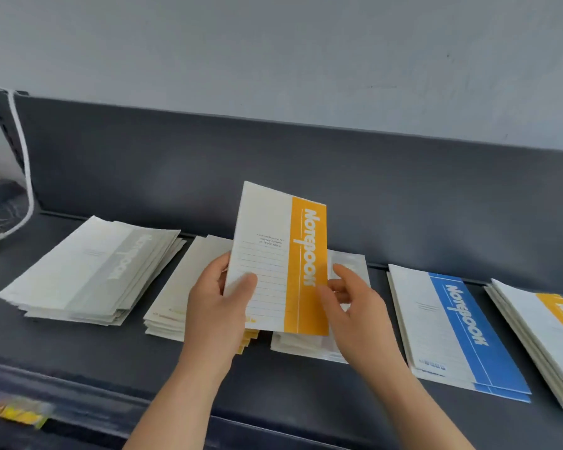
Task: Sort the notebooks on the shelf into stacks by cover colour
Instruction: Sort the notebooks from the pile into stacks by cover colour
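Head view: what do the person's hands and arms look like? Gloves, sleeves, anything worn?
Left hand and right hand are both bare: no gloves, rings or watch visible. Both forearms are bare to the frame's lower edge, so no sleeve shows. No straps or markings on either.

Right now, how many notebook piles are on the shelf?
5: grey pile far left, pale pile behind left hand, middle pile under right hand, blue pile, orange pile cut off at right.

- On orange notebook [277, 258]: "Notebook", white, along the orange band; small print unreadable.
- On grey notebook [91, 264]: "Notebook", grey band.
- On blue notebook [452, 329]: "Notebook", blue band.
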Action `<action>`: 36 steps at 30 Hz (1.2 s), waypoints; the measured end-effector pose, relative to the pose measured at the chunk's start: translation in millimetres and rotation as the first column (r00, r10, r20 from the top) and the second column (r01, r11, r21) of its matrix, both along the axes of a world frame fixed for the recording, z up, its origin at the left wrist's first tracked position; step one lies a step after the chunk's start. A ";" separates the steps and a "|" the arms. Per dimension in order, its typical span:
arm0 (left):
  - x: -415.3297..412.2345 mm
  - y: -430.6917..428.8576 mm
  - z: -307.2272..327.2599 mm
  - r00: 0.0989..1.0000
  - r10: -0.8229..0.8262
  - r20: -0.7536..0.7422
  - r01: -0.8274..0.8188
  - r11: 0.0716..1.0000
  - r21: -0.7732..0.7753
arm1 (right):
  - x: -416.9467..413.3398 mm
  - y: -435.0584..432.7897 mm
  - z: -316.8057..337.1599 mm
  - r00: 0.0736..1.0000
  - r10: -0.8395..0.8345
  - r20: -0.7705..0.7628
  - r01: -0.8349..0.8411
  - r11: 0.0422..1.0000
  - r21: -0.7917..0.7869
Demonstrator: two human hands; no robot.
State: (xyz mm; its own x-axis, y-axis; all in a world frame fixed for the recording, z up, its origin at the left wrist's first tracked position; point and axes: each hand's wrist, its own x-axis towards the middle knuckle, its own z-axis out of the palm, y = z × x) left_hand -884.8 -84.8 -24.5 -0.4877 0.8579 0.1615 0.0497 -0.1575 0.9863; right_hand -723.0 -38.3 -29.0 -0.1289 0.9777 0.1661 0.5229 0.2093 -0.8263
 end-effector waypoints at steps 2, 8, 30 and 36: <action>-11.1 -3.4 -3.8 0.998 0.036 0.060 -0.036 0.999 0.006 | -12.2 -1.3 -2.3 0.999 0.009 -0.031 -0.009 1.000 0.026; -46.5 -7.1 -8.6 0.963 0.163 -0.213 -0.174 0.984 -0.036 | -49.8 -5.8 -4.1 0.998 0.064 0.000 -0.064 0.997 0.034; -133.5 18.5 -24.1 0.504 -0.137 -0.853 -0.185 0.947 -0.262 | -121.8 -10.9 -15.2 0.864 -0.122 0.489 0.033 0.982 0.188; -119.9 9.8 -8.2 0.485 -0.111 -0.868 -0.084 0.982 -0.172 | -103.0 -24.4 -5.5 0.873 -0.202 0.444 0.097 0.964 0.248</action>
